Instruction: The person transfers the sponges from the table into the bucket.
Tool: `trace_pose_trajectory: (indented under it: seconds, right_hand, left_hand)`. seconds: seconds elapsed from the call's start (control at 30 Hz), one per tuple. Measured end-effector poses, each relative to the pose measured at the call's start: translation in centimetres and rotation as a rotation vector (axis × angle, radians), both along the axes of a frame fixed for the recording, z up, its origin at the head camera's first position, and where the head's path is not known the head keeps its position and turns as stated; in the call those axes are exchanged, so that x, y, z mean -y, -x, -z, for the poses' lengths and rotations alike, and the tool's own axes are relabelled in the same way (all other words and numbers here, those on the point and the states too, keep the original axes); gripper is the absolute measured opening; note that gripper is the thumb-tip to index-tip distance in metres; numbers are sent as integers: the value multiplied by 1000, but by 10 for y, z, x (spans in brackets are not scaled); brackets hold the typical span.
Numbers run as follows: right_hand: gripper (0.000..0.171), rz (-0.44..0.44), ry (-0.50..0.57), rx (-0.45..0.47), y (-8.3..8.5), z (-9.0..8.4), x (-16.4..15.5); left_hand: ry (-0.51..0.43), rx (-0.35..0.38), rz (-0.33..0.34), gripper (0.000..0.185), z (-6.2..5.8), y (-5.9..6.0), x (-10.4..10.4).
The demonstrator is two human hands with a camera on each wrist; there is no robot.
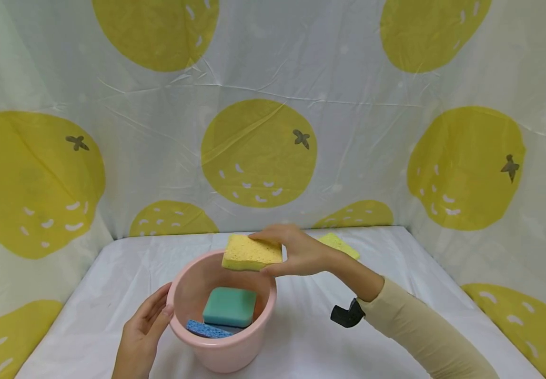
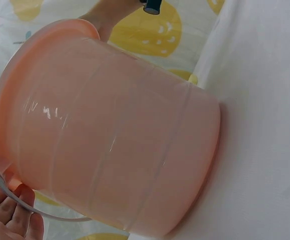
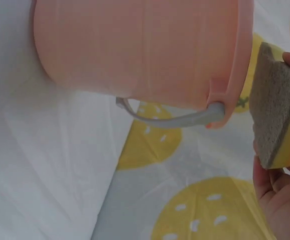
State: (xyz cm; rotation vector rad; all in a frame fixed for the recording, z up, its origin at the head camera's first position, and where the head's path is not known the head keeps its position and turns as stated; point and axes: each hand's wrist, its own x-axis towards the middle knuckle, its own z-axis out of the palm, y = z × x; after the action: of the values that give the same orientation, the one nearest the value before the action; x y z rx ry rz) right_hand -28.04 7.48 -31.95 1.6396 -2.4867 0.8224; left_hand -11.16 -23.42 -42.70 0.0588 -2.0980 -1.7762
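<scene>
A pink bucket (image 1: 228,355) stands upright on the white cloth. Its near left rim is held by my left hand (image 1: 142,326), thumb over the edge and fingers against the outside. Above the far right of the bucket's mouth, my right hand (image 1: 303,252) grips a yellow sponge (image 1: 249,255) between thumb and fingers. The right wrist view shows that sponge's greyish underside (image 3: 275,100), apart from the rim. Inside the bucket lie a teal sponge (image 1: 230,306) and a speckled blue sponge (image 1: 206,329); something grey-blue shows partly beneath them.
A yellow-green flat piece (image 1: 339,244) lies on the cloth (image 1: 311,337) behind my right forearm, partly hidden. The bucket's grey handle (image 3: 175,121) hangs down its side. Lemon-printed curtains (image 1: 349,158) enclose the back and both sides.
</scene>
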Motion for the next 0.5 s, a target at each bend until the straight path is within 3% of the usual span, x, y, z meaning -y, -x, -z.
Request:
trace_pose_trajectory:
  seconds: [0.5]
  right_hand:
    - [69,-100,-30,-39,-4,5,34]
  left_hand:
    - [17,-11,-4,47,0,0,0]
